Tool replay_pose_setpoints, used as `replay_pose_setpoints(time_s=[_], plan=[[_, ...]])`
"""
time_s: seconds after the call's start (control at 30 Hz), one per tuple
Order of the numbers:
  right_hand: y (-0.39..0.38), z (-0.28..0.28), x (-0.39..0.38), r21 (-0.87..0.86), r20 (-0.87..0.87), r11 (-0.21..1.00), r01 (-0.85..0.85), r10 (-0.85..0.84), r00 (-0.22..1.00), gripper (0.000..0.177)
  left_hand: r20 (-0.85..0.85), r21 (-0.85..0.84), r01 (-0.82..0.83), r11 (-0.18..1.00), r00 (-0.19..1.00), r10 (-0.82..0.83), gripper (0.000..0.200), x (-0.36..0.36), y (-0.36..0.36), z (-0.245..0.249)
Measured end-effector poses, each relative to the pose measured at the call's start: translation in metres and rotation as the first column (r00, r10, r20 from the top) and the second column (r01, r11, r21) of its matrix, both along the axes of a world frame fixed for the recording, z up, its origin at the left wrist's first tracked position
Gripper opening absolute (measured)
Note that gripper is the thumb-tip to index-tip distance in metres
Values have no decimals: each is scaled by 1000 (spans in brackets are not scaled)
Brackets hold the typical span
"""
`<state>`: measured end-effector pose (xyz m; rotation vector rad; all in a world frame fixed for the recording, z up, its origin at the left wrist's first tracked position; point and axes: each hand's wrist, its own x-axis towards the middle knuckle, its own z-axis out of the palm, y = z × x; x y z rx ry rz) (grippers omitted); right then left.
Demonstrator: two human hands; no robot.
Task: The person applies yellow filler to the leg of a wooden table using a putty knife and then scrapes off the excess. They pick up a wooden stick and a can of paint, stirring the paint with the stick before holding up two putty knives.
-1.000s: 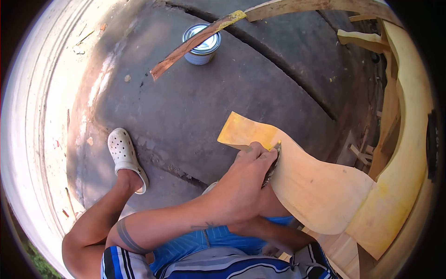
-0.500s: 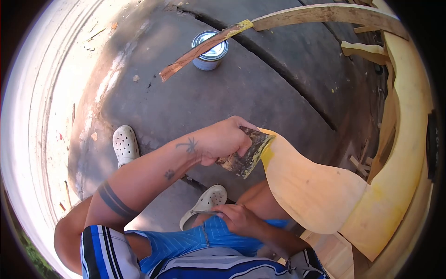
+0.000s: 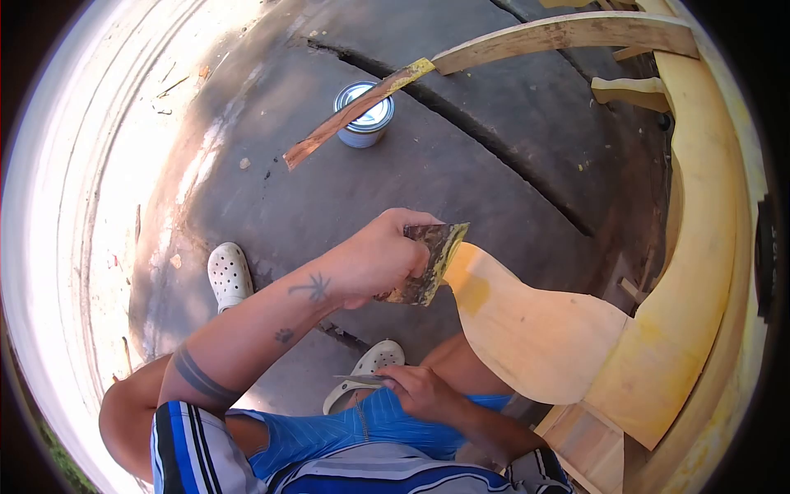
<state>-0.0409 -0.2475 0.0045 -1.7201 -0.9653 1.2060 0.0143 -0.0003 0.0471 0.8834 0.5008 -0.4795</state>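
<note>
My left hand (image 3: pixel 387 253) is closed around a flat, dark scraper (image 3: pixel 434 272) crusted with yellow putty along its edge. That edge is right at the narrow tip of a curved, pale wooden panel (image 3: pixel 543 329). A smooth patch of yellow putty (image 3: pixel 472 293) covers the panel near the tip. Lower down, over my lap, my right hand (image 3: pixel 424 395) grips a thin, flat metal blade (image 3: pixel 359 378), seen nearly edge-on and pointing left; its handle is hidden in the fingers.
On the concrete floor stands a metal can (image 3: pixel 364 132), with a putty-stained wooden strip (image 3: pixel 354 115) crossing above it in view. The strip meets a curved wooden rail (image 3: pixel 568 34). A larger wooden frame (image 3: pixel 699 247) curves down the right side. A long crack (image 3: pixel 485 136) splits the floor.
My left hand and the scraper have shifted left, off the panel's tip. The bright yellow putty there now looks spread into a paler, wider patch. The view has shifted slightly.
</note>
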Motion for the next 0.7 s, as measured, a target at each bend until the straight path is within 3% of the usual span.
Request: replay_pose_setpoints(time_s=[0.07,0.17,0.3,0.37,0.4,0.47,0.5,0.53,0.57,0.63,0.7], plan=[[-2,0,0,-11,-18,1000,0,0,1000,16,5,14,33,999,999,-33,45,7,-15,-40],[-9,5,-3,-35,-30,999,2,-3,1000,15,40,71,110,991,993,-113,41,23,-25,-29],[-17,3,-7,-66,20,998,1,1,1000,16,-55,372,321,871,944,-325,38,28,-29,50],[-14,5,-5,30,166,999,-37,32,986,17,346,519,38,854,904,-250,39,7,-41,60],[-13,6,-5,68,237,996,-54,36,971,17,355,395,61,917,910,-213,40,4,-33,69],[-14,6,-4,-21,59,1000,-1,2,998,16,358,105,90,990,926,-122,42,-11,-15,87],[-15,5,-2,-68,-24,997,22,-23,999,16,228,142,43,989,971,-75,43,-6,-4,78],[-16,6,-2,-86,-45,996,37,-41,998,16,113,27,-24,999,993,21,41,2,3,53],[-15,5,0,-102,-65,994,50,-57,996,16,-65,69,-47,996,997,52,37,8,4,25],[-16,5,0,-117,-75,992,50,-59,995,16,-51,56,24,998,998,-22,32,17,-1,-33],[-19,6,-5,-117,-55,992,41,-48,997,16,-52,83,48,995,998,-44,27,25,-13,-47]])
